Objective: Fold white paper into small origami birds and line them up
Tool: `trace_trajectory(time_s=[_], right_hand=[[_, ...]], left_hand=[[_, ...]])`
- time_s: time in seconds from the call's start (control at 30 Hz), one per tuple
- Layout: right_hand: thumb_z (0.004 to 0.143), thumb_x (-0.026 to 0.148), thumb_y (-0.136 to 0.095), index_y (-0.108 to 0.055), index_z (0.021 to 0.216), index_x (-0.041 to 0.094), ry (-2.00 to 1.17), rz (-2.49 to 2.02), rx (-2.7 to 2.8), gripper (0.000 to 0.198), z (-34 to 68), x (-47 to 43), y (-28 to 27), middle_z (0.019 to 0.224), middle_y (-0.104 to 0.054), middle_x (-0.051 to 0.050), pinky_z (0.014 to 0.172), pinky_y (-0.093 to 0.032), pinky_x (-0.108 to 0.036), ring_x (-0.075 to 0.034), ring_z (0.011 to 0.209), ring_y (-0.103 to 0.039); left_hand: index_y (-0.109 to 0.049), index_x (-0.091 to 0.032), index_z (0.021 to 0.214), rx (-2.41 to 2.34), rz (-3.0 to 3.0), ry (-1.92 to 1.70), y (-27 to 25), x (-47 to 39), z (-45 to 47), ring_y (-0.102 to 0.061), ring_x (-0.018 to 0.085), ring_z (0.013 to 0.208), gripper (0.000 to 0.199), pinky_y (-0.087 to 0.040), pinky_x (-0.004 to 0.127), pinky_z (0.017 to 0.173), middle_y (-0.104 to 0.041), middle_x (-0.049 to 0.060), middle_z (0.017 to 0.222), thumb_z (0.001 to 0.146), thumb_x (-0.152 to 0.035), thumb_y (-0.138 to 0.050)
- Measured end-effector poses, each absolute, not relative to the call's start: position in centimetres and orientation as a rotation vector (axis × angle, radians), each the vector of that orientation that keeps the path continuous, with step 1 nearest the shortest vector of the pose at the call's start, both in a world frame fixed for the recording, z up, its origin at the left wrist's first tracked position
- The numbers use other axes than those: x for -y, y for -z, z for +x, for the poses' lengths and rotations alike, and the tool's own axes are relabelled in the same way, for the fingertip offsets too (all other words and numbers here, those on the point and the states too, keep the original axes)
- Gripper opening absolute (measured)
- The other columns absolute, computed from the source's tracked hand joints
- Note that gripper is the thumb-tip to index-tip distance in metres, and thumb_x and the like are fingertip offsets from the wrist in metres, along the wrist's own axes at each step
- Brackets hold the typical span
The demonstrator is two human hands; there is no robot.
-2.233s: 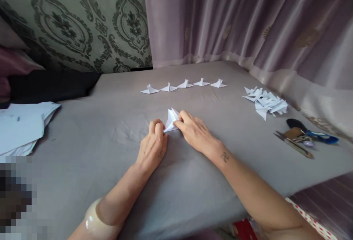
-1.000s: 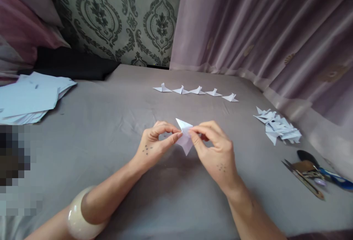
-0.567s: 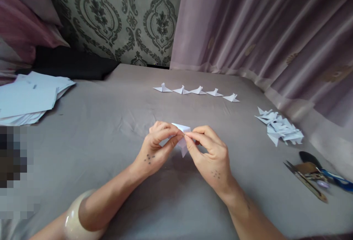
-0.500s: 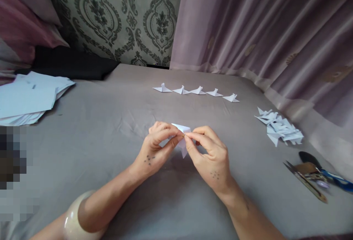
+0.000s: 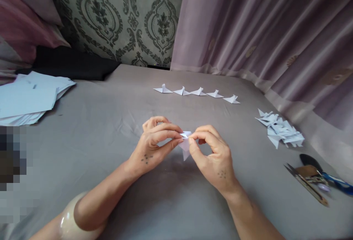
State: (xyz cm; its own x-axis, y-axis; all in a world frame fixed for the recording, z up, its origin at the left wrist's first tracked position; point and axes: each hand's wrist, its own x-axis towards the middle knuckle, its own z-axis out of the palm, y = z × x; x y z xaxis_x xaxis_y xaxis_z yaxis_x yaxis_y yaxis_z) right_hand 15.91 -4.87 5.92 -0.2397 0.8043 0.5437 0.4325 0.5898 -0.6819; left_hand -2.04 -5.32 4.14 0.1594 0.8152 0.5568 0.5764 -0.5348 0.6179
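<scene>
Between my two hands is a small folded white paper figure [image 5: 185, 147], held above the grey cloth surface with one pointed end hanging down. My left hand [image 5: 157, 140] pinches its left side between thumb and fingers. The thumb and index finger of my right hand [image 5: 211, 148] are closed on its right side. Fingers cover part of the folds. Beyond my hands stands a row of several folded paper birds [image 5: 199, 91], spaced side by side.
A heap of folded white paper pieces [image 5: 282, 129] lies at the right. Nearer are small scissors [image 5: 306, 184], a blue-handled tool [image 5: 338, 182] and other small items. Stacked paper sheets [image 5: 27, 96] lie at the left by a black cloth [image 5: 74, 63]. A curtain [image 5: 234, 23] hangs behind.
My hands have drawn slightly apart, and the right one has shifted a little to the right. The top flap of the paper figure now shows less, partly behind my left fingers.
</scene>
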Motion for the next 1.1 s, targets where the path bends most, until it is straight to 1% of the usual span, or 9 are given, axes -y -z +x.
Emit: trace_trajectory(time_s=[0.13, 0.3, 0.37, 0.47, 0.57, 0.67, 0.8, 1.0, 1.1], right_hand=[[0.084, 0.010, -0.055, -0.060, 0.080, 0.019, -0.521, -1.010, 1.880, 0.012, 16.0, 4.7, -5.9, 0.081, -0.056, -0.002, 0.067, -0.047, -0.028, -0.013, 0.072, -0.052], [0.086, 0.014, -0.056, -0.062, 0.080, 0.020, -0.576, -1.039, 1.879, 0.010, 16.2, 4.6, -5.7, 0.082, -0.057, -0.001, 0.069, -0.047, -0.028, -0.013, 0.073, -0.053], [0.086, 0.017, -0.060, -0.066, 0.089, 0.021, -0.647, -1.053, 1.889, 0.008, 16.4, 4.5, -5.7, 0.087, -0.059, -0.002, 0.071, -0.048, -0.028, -0.012, 0.074, -0.054], [0.087, 0.021, -0.062, -0.070, 0.100, 0.022, -0.783, -1.040, 1.911, 0.015, 16.6, 4.4, -5.8, 0.091, -0.061, -0.002, 0.068, -0.048, -0.025, -0.012, 0.077, -0.057], [0.088, 0.019, -0.061, -0.073, 0.093, 0.022, -0.823, -1.008, 1.902, 0.014, 16.7, 4.4, -5.8, 0.083, -0.061, -0.001, 0.065, -0.048, -0.023, -0.011, 0.075, -0.058], [0.087, 0.018, -0.062, -0.075, 0.092, 0.022, -0.777, -1.029, 1.851, 0.015, 16.5, 4.4, -5.7, 0.081, -0.061, 0.000, 0.065, -0.047, -0.021, -0.010, 0.074, -0.058], [0.087, 0.018, -0.062, -0.074, 0.099, 0.023, -0.701, -1.056, 1.806, 0.018, 16.1, 4.4, -5.3, 0.084, -0.062, 0.000, 0.062, -0.047, -0.020, -0.009, 0.073, -0.059], [0.086, 0.011, -0.062, -0.073, 0.101, 0.023, -0.430, -1.002, 1.799, 0.022, 15.9, 4.6, -4.7, 0.081, -0.063, -0.001, 0.063, -0.048, -0.023, -0.011, 0.072, -0.059], [0.085, 0.008, -0.063, -0.073, 0.100, 0.023, -0.310, -0.962, 1.825, 0.024, 15.9, 4.5, -4.7, 0.082, -0.064, -0.001, 0.067, -0.048, -0.025, -0.012, 0.075, -0.059]], left_hand=[[-0.070, -0.025, 0.082, -1.336, 2.190, -1.312, -4.0, 5.2, -2.1, -0.054, 0.020, 0.089, 0.006, -0.037, 0.042, 0.092, -0.075, 0.001, 0.087, 0.085, -0.026, -0.066], [-0.068, -0.024, 0.076, -1.321, 2.136, -1.346, -4.0, 5.2, -2.1, -0.052, 0.019, 0.084, 0.007, -0.037, 0.041, 0.088, -0.073, 0.000, 0.082, 0.082, -0.026, -0.069], [-0.067, -0.023, 0.076, -1.291, 2.112, -1.344, -4.1, 5.2, -2.2, -0.052, 0.018, 0.081, 0.007, -0.037, 0.040, 0.088, -0.073, 0.000, 0.081, 0.082, -0.024, -0.070], [-0.067, -0.022, 0.076, -1.254, 2.101, -1.326, -4.3, 5.2, -2.2, -0.052, 0.018, 0.081, 0.006, -0.036, 0.040, 0.089, -0.072, 0.000, 0.082, 0.082, -0.023, -0.070], [-0.067, -0.023, 0.077, -1.236, 2.080, -1.310, -4.3, 5.3, -2.1, -0.052, 0.018, 0.084, 0.006, -0.036, 0.041, 0.090, -0.072, 0.001, 0.083, 0.082, -0.023, -0.069], [-0.066, -0.023, 0.079, -1.269, 1.989, -1.368, -4.3, 5.4, -2.1, -0.053, 0.020, 0.091, 0.005, -0.037, 0.041, 0.091, -0.070, 0.002, 0.091, 0.081, -0.024, -0.070], [-0.065, -0.022, 0.079, -1.349, 1.917, -1.472, -4.1, 5.6, -2.0, -0.054, 0.022, 0.104, 0.008, -0.038, 0.040, 0.094, -0.066, 0.005, 0.105, 0.079, -0.024, -0.073], [-0.064, -0.021, 0.080, -1.375, 1.855, -1.507, -3.9, 5.7, -1.8, -0.059, 0.022, 0.104, 0.008, -0.040, 0.040, 0.094, -0.064, 0.006, 0.108, 0.080, -0.026, -0.071], [-0.063, -0.022, 0.089, -1.325, 1.772, -1.551, -3.8, 5.7, -1.8, -0.060, 0.022, 0.104, 0.014, -0.041, 0.040, 0.096, -0.066, 0.006, 0.106, 0.080, -0.027, -0.071]])
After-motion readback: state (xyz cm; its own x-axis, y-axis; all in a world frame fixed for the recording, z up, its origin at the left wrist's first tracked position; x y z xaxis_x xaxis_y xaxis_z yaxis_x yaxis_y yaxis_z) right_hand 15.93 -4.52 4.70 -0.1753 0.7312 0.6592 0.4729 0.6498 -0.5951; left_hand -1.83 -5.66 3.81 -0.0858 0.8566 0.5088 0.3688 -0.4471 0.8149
